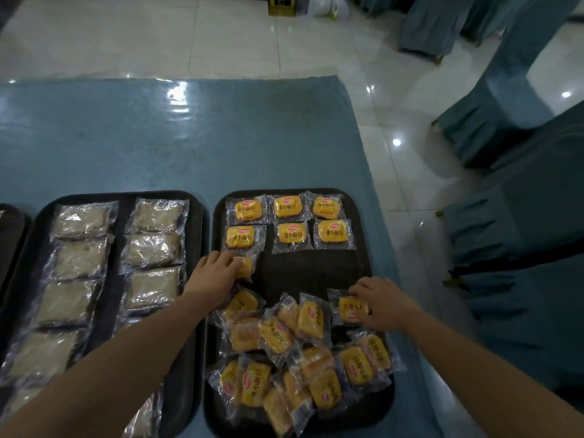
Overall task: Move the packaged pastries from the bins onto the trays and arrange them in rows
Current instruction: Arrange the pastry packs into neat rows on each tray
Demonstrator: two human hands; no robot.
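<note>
On a blue worktop (pixel 221 137), a black tray (pixel 316 267) holds six yellow pastry packets (pixel 290 219) in two rows at 12 o'clock and a loose pile (pixel 297 352) at 6. The left hand (pixel 215 273) pinches one packet (pixel 246 266) at 9 o'clock; the right hand (pixel 384 303) grips another (pixel 349 308) at 3.

left tray (pixel 9 222) cropped, pastry (pixel 247 266) half hidden

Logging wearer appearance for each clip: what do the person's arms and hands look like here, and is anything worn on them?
Both forearms are bare up to the frame's bottom edge, with no sleeves in view. The left hand and right hand wear no gloves, and no rings, watch or bracelet show. No markings show on either arm.
</note>
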